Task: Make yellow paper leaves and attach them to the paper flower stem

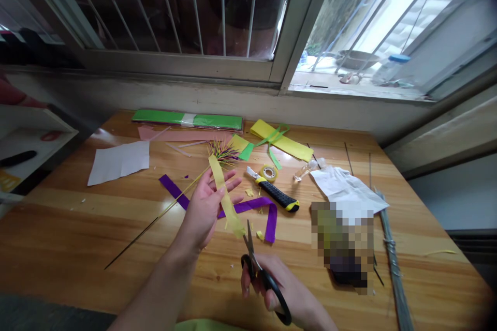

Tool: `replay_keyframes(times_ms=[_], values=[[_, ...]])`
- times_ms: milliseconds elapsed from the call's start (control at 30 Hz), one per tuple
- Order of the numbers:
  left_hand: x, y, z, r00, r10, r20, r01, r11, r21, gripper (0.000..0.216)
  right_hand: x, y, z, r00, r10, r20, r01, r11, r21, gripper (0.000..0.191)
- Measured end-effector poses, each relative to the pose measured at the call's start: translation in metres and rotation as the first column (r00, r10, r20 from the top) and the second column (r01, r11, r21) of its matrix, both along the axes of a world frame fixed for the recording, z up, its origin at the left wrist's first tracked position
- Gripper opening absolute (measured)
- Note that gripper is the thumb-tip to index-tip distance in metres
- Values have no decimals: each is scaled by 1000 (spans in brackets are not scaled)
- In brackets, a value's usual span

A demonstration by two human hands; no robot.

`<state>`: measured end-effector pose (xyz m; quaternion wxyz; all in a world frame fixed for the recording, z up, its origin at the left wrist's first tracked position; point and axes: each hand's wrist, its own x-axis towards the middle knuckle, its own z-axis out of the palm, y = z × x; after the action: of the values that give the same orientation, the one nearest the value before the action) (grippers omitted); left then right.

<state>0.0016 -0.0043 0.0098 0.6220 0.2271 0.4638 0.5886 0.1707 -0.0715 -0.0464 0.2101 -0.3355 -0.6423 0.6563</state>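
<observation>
My left hand [205, 204] pinches a pale yellow paper strip [225, 194] between thumb and fingers, the other fingers spread out behind it. In my right hand [277, 284] is a pair of black-handled scissors [250, 251], its blades parted at the strip's lower end. Past my left hand lies a paper flower [223, 152] with thin purple and yellow petals on a long stem [166, 209]. A purple paper strip [250, 204] lies on the table behind the yellow one, with small yellow scraps [260, 235] nearby.
A black-and-yellow utility knife [277, 194] and a tape roll [267, 172] lie beyond the scissors. Green paper [217, 121], folded yellow paper [287, 142] and a white sheet [120, 162] lie farther back. At right are a small clear bottle [306, 169], white cloth or tissue [349, 186], a pixelated object [344, 243] and a wire bundle [394, 269].
</observation>
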Motion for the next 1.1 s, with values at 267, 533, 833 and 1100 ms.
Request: replay_keyframes(times_ms=[267, 533, 833, 1100], values=[[1, -1, -3, 999, 22, -45, -21, 999, 35, 47, 3, 1, 3, 998, 8, 61, -7, 1000, -16, 78], [3, -3, 0, 994, -3, -105, 6, 1000, 29, 49, 2, -1, 4, 1000, -18, 23, 19, 999, -42, 77], [2, -3, 1, 997, 10, -76, -8, 999, 32, 55, 4, 3, 7, 999, 5, 45, -5, 1000, -5, 78], [0, 4, -9, 998, 9, 68, -8, 1000, -15, 27, 4, 9, -16, 984, -133, -117, 118, 985, -126, 60]])
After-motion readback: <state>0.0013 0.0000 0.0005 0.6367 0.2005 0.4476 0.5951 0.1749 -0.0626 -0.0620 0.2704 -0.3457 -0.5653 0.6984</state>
